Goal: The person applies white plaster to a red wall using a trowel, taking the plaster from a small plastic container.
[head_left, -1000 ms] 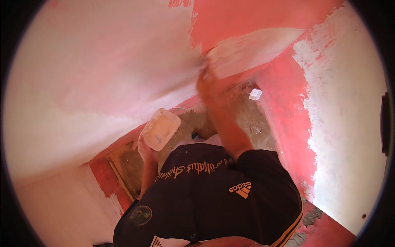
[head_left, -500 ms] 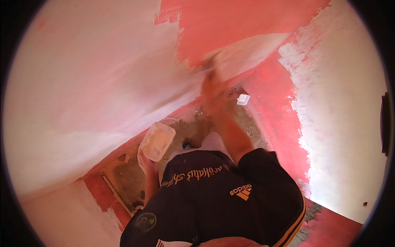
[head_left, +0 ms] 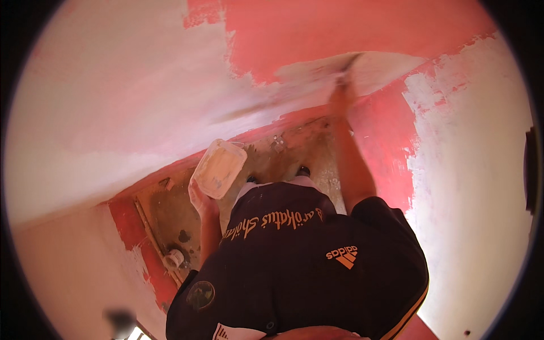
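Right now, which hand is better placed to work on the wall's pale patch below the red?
Probably the right hand: it reaches out to the pale patch with a blurred tool. The left hand is farther away and holds the tub.

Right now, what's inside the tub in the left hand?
Inside the tub: pale, smeared material. The bottom beneath it is covered, so its depth cannot be told.

The tub is pale peach. The front wall is coral red beside pinkish cream; the side wall red, ragged-edged against cream. The shirt is black with gold lettering and yellow stripes, the floor mottled brown.
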{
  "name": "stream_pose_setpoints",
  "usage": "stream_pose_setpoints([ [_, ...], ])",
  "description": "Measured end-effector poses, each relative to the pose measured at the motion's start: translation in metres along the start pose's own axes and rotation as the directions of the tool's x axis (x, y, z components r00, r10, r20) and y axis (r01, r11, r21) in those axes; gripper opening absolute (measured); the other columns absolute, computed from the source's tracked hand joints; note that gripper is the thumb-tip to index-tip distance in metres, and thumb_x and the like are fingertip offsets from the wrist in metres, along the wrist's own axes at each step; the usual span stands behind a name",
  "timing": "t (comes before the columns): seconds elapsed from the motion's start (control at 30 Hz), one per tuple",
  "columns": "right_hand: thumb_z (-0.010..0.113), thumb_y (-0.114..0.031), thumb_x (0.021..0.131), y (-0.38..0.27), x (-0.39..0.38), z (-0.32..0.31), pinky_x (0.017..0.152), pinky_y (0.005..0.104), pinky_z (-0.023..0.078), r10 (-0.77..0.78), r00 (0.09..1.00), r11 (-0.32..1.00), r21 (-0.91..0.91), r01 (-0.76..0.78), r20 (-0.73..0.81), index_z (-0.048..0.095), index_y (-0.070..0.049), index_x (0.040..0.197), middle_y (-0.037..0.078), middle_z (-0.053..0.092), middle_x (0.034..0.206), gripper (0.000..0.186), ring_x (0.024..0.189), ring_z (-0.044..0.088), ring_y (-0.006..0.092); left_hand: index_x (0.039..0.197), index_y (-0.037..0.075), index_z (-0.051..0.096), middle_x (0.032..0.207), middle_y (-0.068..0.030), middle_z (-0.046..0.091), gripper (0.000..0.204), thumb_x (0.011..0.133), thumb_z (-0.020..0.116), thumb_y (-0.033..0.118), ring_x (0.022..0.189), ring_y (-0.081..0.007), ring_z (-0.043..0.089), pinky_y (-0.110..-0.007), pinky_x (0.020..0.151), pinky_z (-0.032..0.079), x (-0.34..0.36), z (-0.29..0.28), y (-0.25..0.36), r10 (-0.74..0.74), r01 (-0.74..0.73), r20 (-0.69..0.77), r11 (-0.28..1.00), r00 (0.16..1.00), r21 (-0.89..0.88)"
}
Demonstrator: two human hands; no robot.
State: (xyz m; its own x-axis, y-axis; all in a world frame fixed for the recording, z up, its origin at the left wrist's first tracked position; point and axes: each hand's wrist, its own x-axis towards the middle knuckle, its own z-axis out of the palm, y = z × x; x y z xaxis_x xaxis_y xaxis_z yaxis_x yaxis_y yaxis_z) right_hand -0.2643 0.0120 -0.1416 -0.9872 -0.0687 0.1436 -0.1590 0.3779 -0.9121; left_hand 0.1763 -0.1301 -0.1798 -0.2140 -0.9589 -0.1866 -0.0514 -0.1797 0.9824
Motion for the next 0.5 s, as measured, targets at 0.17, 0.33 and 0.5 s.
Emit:
stream_pose_setpoints([
  [0.17, 0.056, -0.017, 0.100, 0.006, -0.114, 0.014, 0.062, 0.0380, 0.052, -0.261, 0.883, 0.948, 0.274, 0.160, 0.390, 0.055, -0.018, 0.147, 0.012, 0.069, 0.091, 0.047, 0.073, 0.064, 0.0201, 0.135, 0.002, 0.051, 0.131, -0.0119, 0.060, 0.043, 0.108, 0.047, 0.036, 0.120, -0.0239, 0.061, -0.037, 0.101, 0.051, -0.019, 0.040, -0.007, -0.104, 0.114, 0.104, 0.989, 0.989, -0.095],
  [0.33, 0.057, -0.012, 0.096, 0.018, -0.024, -0.070, 0.068, 0.0381, 0.053, -0.804, 0.586, 0.550, -0.254, 0.796, 0.095, 0.058, 0.001, 0.138, 0.017, 0.072, 0.102, 0.043, 0.083, 0.068, 0.0281, 0.133, 0.001, 0.053, 0.128, -0.0120, 0.061, 0.043, 0.108, 0.046, 0.036, 0.118, -0.0227, 0.062, -0.036, 0.100, 0.051, -0.044, 0.080, -0.002, -0.162, 0.165, 0.032, 0.979, 0.986, -0.123],
  [0.5, 0.053, -0.004, 0.098, 0.008, 0.054, -0.068, 0.094, 0.0405, 0.055, 0.408, 0.889, 0.908, -0.198, -0.370, 0.208, 0.054, -0.010, 0.146, 0.019, 0.060, 0.140, 0.049, 0.108, 0.069, 0.0336, 0.132, 0.000, 0.054, 0.126, -0.0120, 0.062, 0.044, 0.109, 0.044, 0.036, 0.116, -0.0212, 0.062, -0.035, 0.099, 0.051, -0.076, 0.097, 0.003, -0.136, 0.133, 0.029, 0.987, 0.990, 0.085],
])
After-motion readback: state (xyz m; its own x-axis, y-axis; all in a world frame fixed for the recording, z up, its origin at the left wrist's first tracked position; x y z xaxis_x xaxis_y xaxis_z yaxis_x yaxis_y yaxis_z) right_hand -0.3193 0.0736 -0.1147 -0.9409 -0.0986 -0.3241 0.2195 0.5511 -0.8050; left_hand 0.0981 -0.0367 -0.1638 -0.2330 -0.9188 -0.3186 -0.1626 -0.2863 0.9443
